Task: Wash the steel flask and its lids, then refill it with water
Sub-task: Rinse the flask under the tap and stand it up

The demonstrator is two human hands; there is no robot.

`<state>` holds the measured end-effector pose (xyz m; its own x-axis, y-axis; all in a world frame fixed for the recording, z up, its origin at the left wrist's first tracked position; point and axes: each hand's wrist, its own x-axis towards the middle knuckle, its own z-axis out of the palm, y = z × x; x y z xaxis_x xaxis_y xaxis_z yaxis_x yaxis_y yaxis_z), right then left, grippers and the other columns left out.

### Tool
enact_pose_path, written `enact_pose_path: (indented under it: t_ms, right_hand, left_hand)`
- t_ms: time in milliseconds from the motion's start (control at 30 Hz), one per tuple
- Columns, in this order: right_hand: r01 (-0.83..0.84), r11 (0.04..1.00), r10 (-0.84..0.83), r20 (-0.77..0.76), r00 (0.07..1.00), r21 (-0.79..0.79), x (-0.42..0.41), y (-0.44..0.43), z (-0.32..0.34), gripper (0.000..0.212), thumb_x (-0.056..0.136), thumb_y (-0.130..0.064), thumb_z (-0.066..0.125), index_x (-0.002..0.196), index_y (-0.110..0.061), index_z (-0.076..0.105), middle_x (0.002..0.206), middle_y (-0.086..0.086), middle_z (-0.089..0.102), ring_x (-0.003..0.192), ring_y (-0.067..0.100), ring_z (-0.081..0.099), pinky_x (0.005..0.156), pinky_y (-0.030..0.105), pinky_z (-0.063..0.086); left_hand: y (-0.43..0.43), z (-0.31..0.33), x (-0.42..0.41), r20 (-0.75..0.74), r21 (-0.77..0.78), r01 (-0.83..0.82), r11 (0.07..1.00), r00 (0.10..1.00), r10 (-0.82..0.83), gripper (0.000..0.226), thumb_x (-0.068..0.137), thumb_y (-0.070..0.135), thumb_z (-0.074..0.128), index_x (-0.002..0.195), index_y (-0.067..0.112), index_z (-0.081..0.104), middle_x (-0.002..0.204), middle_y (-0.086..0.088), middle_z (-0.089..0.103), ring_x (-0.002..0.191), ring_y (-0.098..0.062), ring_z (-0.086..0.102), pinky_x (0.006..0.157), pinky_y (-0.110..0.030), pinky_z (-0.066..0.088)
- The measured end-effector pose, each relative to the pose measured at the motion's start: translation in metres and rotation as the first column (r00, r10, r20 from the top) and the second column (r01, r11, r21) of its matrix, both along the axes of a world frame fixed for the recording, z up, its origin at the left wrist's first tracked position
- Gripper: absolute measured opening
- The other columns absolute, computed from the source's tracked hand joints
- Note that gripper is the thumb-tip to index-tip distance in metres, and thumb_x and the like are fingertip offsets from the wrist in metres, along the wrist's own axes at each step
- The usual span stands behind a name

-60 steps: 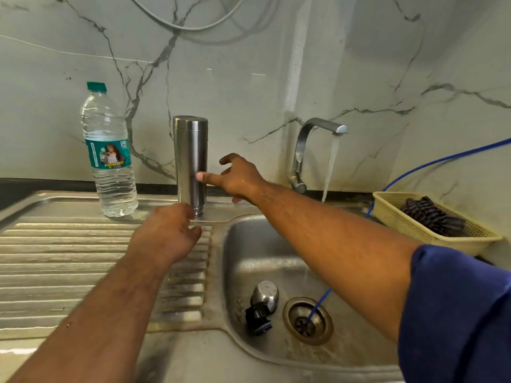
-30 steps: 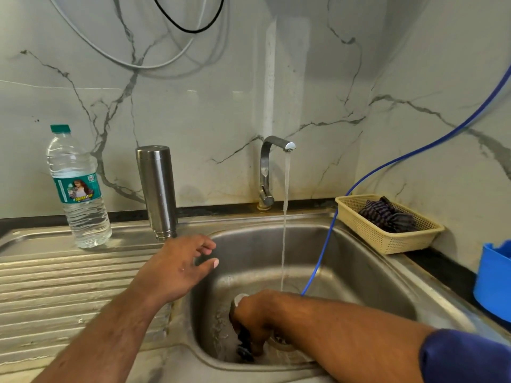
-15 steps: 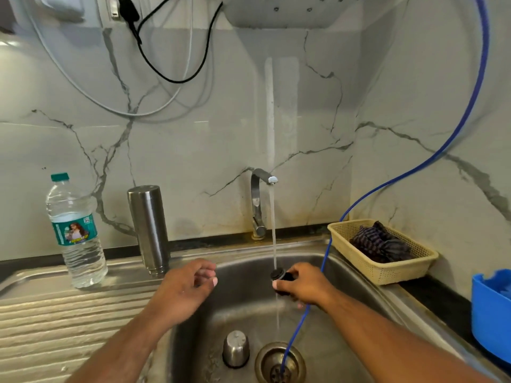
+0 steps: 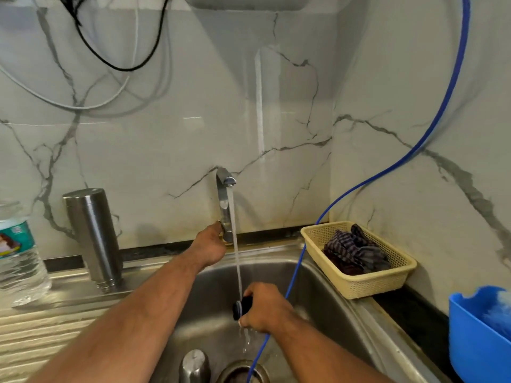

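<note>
left hand (image 4: 211, 248) grips tap (image 4: 223, 201) base | right hand (image 4: 266, 309) holds black lid (image 4: 244, 306) under stream (image 4: 236, 261)

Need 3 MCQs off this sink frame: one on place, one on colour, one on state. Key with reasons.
1. Where does the steel flask stand?
A on the drainboard, left of the sink basin; B inside the basin; C in the basket.
2. What colour is the hose hanging into the basin?
A black; B blue; C white.
3. The tap is:
A shut off; B filling the flask; C running onto the black lid in the right hand.
Key: 1 A, it stands on the steel beside the water bottle. 2 B, blue along its length. 3 C, the stream hits the lid held over the basin.
</note>
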<state>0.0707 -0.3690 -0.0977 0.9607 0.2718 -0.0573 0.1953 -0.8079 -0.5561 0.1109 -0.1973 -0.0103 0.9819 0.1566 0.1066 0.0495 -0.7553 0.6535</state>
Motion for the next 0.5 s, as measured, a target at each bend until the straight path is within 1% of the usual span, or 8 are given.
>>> enact_pose_path:
  t_ms: [67, 167, 267, 367, 400, 433, 500]
  right_hand:
    - [-0.004, 1.0, 0.004, 0.024, 1.0, 0.006, 0.002, 0.001, -0.001, 0.052, 0.074, -0.024, 0.087, 0.122, -0.026, 0.066, 0.123, 0.001, 0.067, 0.109, 0.021, 0.067, 0.092, 0.035, 0.058]
    - [0.006, 0.999, -0.008, 0.029, 1.0, 0.05, 0.003, 0.0, -0.002, 0.057, 0.073, -0.024, 0.088, 0.125, -0.026, 0.065, 0.126, 0.001, 0.065, 0.11, 0.022, 0.067, 0.093, 0.036, 0.058]
    - [0.004, 0.994, -0.01, 0.057, 0.998, 0.106, 0.003, 0.003, -0.001, 0.062, 0.071, -0.023, 0.088, 0.128, -0.029, 0.063, 0.128, 0.0, 0.058, 0.11, 0.023, 0.065, 0.093, 0.037, 0.059]
    - [-0.02, 0.99, 0.001, 0.128, 0.992, 0.142, 0.001, 0.004, 0.002, 0.064, 0.074, -0.02, 0.085, 0.13, -0.034, 0.059, 0.128, -0.002, 0.047, 0.111, 0.023, 0.062, 0.098, 0.032, 0.055]
    - [-0.032, 0.986, 0.007, 0.148, 0.989, 0.164, 0.001, 0.003, 0.003, 0.064, 0.074, -0.019, 0.084, 0.13, -0.036, 0.058, 0.129, -0.003, 0.044, 0.111, 0.022, 0.062, 0.098, 0.03, 0.054]
    - [-0.047, 0.98, 0.014, 0.168, 0.986, 0.192, 0.0, 0.002, 0.005, 0.063, 0.075, -0.016, 0.083, 0.129, -0.037, 0.058, 0.13, -0.005, 0.042, 0.112, 0.02, 0.061, 0.099, 0.027, 0.053]
    - [-0.099, 0.965, 0.047, 0.211, 0.976, 0.242, -0.003, 0.001, 0.01, 0.064, 0.075, -0.011, 0.081, 0.128, -0.037, 0.057, 0.131, -0.008, 0.038, 0.113, 0.016, 0.059, 0.102, 0.023, 0.05]
  left_hand:
    - [-0.003, -0.005, 0.006, 0.032, 0.011, -0.017, 1.0, 0.999, 0.017, 0.055, 0.093, -0.003, 0.056, 0.143, 0.021, 0.053, 0.141, -0.003, 0.06, 0.131, -0.029, 0.056, 0.111, -0.038, 0.045]
    - [-0.005, -0.007, 0.007, 0.034, 0.058, -0.016, 0.998, 0.999, 0.014, 0.068, 0.098, -0.003, 0.052, 0.158, 0.023, 0.036, 0.154, -0.005, 0.049, 0.14, -0.031, 0.048, 0.115, -0.037, 0.039]
    - [-0.005, 0.001, 0.0, 0.004, 0.104, -0.015, 0.994, 1.0, 0.014, 0.074, 0.1, -0.006, 0.046, 0.162, 0.027, 0.023, 0.162, -0.009, 0.037, 0.145, -0.032, 0.041, 0.117, -0.032, 0.034]
    - [-0.002, 0.009, -0.018, -0.061, 0.128, 0.033, 0.991, 0.998, -0.026, 0.087, 0.096, -0.013, 0.043, 0.163, 0.034, 0.014, 0.165, -0.009, 0.032, 0.148, -0.031, 0.037, 0.118, -0.033, 0.031]
    - [-0.001, 0.008, -0.026, -0.092, 0.114, 0.041, 0.993, 0.995, -0.031, 0.089, 0.094, -0.014, 0.043, 0.163, 0.035, 0.014, 0.165, -0.008, 0.031, 0.147, -0.031, 0.038, 0.118, -0.033, 0.032]
    - [-0.001, 0.006, -0.034, -0.108, 0.102, 0.044, 0.994, 0.994, -0.032, 0.088, 0.092, -0.013, 0.044, 0.163, 0.033, 0.017, 0.164, -0.007, 0.033, 0.144, -0.031, 0.042, 0.115, -0.034, 0.037]
    - [-0.001, -0.003, -0.053, -0.088, 0.049, 0.025, 0.998, 0.996, -0.02, 0.075, 0.093, -0.007, 0.048, 0.159, 0.024, 0.032, 0.158, -0.007, 0.043, 0.134, -0.029, 0.052, 0.109, -0.036, 0.045]
